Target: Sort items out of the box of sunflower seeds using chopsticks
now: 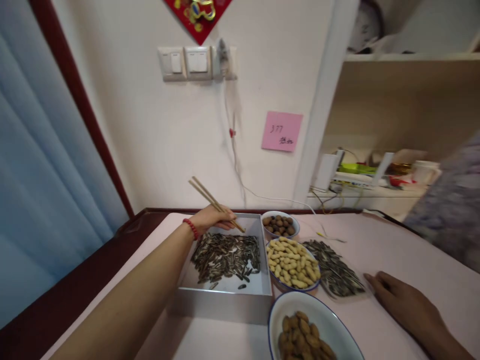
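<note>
My left hand, a red bead bracelet at its wrist, is closed around a pair of wooden chopsticks. It is over the far left part of a white open box; the lower chopstick tips are above dark sunflower seeds spread on the box's bottom. On the pink table cover, my right hand rests with its fingers curled. Its foremost digit is at the near right edge of a clear tray of striped sunflower seeds. Whether it grips that edge is hidden.
Right of the box stand bowls of round brown nuts, peanuts and almond-like brown nuts. A thin white cable runs down the wall onto the table. Behind are wall switches; a blue curtain hangs left.
</note>
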### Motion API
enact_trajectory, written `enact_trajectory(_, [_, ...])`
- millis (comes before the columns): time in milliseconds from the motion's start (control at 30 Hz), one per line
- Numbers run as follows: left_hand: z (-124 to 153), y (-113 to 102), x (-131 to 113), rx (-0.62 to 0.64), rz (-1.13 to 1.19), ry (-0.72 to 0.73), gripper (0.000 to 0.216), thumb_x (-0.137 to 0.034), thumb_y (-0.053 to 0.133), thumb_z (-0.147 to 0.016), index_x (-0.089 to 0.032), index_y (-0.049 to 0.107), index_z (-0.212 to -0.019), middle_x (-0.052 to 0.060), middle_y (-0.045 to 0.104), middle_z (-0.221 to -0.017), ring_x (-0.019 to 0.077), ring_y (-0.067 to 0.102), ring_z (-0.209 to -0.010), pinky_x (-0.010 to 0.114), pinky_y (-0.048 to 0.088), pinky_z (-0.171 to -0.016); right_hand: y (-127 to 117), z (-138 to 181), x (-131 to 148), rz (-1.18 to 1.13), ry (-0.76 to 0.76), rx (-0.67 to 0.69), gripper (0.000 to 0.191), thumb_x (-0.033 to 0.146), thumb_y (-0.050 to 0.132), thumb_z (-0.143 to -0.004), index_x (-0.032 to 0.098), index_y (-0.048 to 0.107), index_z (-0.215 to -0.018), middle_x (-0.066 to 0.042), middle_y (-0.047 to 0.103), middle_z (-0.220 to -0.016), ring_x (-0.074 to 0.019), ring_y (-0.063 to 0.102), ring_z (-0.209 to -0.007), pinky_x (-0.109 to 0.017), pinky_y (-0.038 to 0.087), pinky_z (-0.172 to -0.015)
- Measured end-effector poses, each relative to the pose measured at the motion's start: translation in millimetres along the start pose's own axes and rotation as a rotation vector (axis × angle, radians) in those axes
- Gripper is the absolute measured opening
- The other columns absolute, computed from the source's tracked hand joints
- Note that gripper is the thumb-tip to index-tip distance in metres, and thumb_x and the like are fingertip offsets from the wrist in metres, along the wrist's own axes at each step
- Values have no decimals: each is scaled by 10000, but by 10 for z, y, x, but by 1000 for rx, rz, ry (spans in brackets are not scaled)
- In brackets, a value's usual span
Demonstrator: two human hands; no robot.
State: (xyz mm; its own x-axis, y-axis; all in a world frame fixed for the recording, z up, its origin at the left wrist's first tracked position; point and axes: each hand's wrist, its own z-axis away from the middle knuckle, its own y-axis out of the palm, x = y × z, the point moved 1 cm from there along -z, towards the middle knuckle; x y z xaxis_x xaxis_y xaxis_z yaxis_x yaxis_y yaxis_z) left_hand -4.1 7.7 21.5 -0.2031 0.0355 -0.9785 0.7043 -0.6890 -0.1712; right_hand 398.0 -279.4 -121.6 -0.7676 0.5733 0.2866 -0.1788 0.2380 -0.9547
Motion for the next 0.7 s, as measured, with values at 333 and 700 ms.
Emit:
enact_trajectory(333, [35, 358, -602, -4, 113, 70, 131, -152, 680, -778, -92, 677, -895, 133, 739, -910, 179, 716, -806, 262, 591, -781, -103, 43, 144, -73, 29, -46, 400, 494, 344, -934, 221, 518, -699, -22, 624, -728, -179, 554, -717, -286, 316, -579])
enact_trajectory(700, [-538, 2012, -841, 194, -155, 75, 102, -177, 736, -716, -96, 685, -748, 80, 708, -687, 136, 657, -593, 231, 545, -586, -142, 34, 140, -69, 35, -56, 333, 462, 485, -953, 154, 605, -913, -15, 604, -831, -127, 572, -733, -316, 504, -712])
